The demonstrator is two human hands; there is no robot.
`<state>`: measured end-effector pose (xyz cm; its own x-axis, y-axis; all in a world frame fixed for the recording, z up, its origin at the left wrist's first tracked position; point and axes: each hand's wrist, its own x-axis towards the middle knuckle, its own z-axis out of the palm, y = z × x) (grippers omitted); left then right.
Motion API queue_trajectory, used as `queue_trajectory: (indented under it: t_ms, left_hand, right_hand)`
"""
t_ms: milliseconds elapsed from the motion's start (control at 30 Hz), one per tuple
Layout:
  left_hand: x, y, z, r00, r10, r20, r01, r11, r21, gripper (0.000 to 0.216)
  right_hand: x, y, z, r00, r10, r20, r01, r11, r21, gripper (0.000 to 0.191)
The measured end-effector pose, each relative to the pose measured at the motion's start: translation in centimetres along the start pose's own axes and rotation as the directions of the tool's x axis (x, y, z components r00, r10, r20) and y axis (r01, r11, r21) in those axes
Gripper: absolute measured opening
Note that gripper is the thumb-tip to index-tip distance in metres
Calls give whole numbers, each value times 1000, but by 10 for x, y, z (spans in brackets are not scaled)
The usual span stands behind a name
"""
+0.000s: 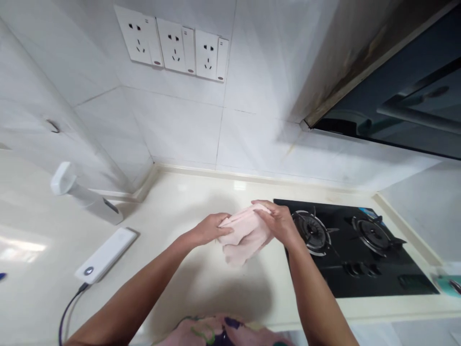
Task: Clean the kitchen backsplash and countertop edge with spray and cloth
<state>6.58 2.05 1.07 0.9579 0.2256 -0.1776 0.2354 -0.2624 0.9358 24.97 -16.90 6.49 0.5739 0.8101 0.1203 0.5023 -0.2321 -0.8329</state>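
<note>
A pale pink cloth [245, 233] hangs in folds between my two hands, above the cream countertop [187, 192]. My left hand [211, 229] pinches its left edge between thumb and fingers. At the upper right corner, my right hand [279, 218] grips the same cloth, fingers over the top and thumb in front. The lower part of the cloth droops loosely, and its shadow falls on the counter.
To the right lies a black gas stove [345, 269] with two burners, under a dark range hood [396, 96]. On the left are a white power bank [106, 254] with a cable and a white bottle-shaped device [90, 197]. Wall sockets [175, 45] sit above.
</note>
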Motion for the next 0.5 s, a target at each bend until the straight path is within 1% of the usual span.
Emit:
queue_trajectory:
  t_ms: [67,133,200,233,267,300,333,367,400,433,500]
  left_hand:
    - [-9,7,-13,1000,-22,-14,22,1000,8,44]
    - [-19,22,-26,999,-46,24,48,998,-45,43]
    - [-24,37,-37,994,-54,96,67,988,-140,43]
    - [-22,41,-40,992,-49,118,70,981,-183,44]
    - [-18,40,-43,993,-43,109,65,976,-207,47]
    - [-12,34,-44,996,-51,66,63,978,-198,50]
    - [-5,23,-45,997,-77,-1,76,984,-163,55]
    - [2,8,-46,990,-112,-84,103,988,-113,60]
    - [9,-11,-45,970,-165,-178,160,986,-42,67]
    - [14,-32,-45,947,-210,-244,216,976,-1,71]
    - [16,-74,-41,903,-269,-336,303,951,54,76]
  right_hand:
    - [-1,8,-11,997,77,-4,-77,993,-88,35]
    - [-3,10,-21,991,134,11,-132,985,-113,35]
    - [-1,6,-27,990,141,-15,-142,989,-48,38]
    - [1,3,-29,989,140,-51,-140,990,5,41]
    - [6,2,-28,985,144,-91,-139,989,57,44]
    - [11,3,-26,979,156,-128,-144,985,98,48]
    - [16,7,-23,973,170,-156,-153,981,116,52]
    - [21,13,-19,969,176,-176,-161,982,99,53]
    - [24,24,-13,966,170,-196,-165,985,45,52]
    - [26,36,-7,963,157,-218,-169,985,-38,50]
    - [22,66,7,963,134,-235,-189,955,-229,44]
